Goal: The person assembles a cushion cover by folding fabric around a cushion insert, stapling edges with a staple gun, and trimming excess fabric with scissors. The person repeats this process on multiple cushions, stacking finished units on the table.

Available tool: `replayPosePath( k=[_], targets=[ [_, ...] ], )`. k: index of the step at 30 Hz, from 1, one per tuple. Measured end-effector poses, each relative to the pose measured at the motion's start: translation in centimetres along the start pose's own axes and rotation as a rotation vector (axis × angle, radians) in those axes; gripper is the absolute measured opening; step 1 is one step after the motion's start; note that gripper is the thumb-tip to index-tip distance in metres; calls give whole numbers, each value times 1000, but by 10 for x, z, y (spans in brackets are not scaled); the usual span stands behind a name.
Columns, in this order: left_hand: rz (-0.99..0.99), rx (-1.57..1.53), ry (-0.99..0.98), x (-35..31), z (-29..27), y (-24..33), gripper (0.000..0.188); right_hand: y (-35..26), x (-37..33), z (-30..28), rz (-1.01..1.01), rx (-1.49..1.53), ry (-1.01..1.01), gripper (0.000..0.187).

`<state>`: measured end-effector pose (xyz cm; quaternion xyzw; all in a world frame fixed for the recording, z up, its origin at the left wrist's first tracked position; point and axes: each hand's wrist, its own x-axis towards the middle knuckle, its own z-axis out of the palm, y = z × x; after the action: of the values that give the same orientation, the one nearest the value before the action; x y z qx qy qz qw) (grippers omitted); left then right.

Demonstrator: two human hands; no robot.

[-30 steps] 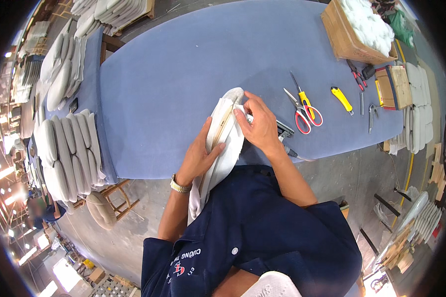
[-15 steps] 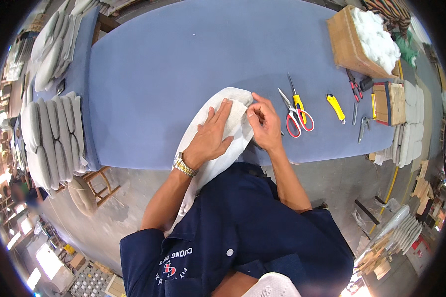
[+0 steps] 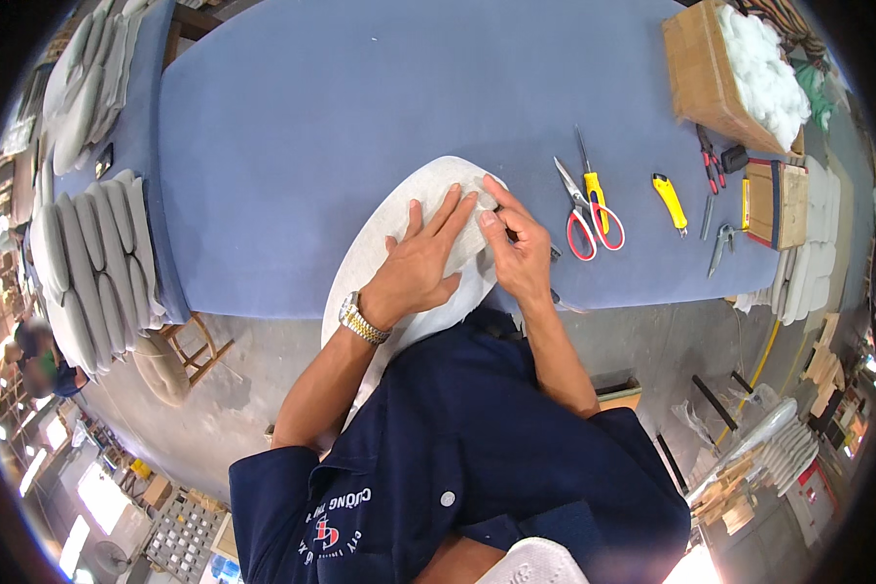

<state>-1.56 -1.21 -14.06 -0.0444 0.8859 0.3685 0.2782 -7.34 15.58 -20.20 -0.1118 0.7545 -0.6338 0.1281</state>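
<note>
A pale grey padded cushion [image 3: 353, 268] with a rounded end lies tilted over the table's near edge, against my dark shirt. My left hand [image 3: 411, 273] rests flat on its upper face, fingers spread, a metal watch on the wrist. At the cushion's right edge my right hand [image 3: 523, 255] is curled, thumb and forefinger closing on the cover's border. Part of that grip is hidden behind the fingers. Just right of this hand lie red-and-white-handled scissors [image 3: 595, 230] and a screwdriver [image 3: 594, 185] with a yellow handle, partly crossed.
The blue-covered table [image 3: 360, 107] also carries a yellow utility knife [image 3: 670, 203], red-handled pliers [image 3: 711, 161] and a grey metal hand tool [image 3: 721, 248]. A cardboard box [image 3: 699, 73] of white stuffing [image 3: 764, 68] stands far right. Stacked grey cushions [image 3: 92, 258] flank the left side.
The cushion's rounded end has shifted slightly up and left in view, lying flatter under my left hand. The light flap near my right fingers now lies down. Both hands stay on the cushion.
</note>
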Motion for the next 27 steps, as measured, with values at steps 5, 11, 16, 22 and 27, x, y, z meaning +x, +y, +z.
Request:
replayPosePath(
  k=[5, 11, 16, 22, 27],
  targets=[
    [-23, -20, 51, 0, 7, -4, 105, -12, -5, -1, -78, -171, -10, 25],
    [-41, -33, 102, 0, 10, -4, 104, -16, -3, -4, -79, -207, -54, 23],
    [-87, 56, 256, -18, 32, 0, 102, -12, -13, 2, -3, -122, 75, 24],
    [-109, 327, 229, -38, 39, -5, 98, -3, -25, 4, 112, -34, 114, 24],
    [-158, 80, 27, -60, -5, -2, 97, -45, -9, 1, -190, -250, -28, 21]
  ],
)
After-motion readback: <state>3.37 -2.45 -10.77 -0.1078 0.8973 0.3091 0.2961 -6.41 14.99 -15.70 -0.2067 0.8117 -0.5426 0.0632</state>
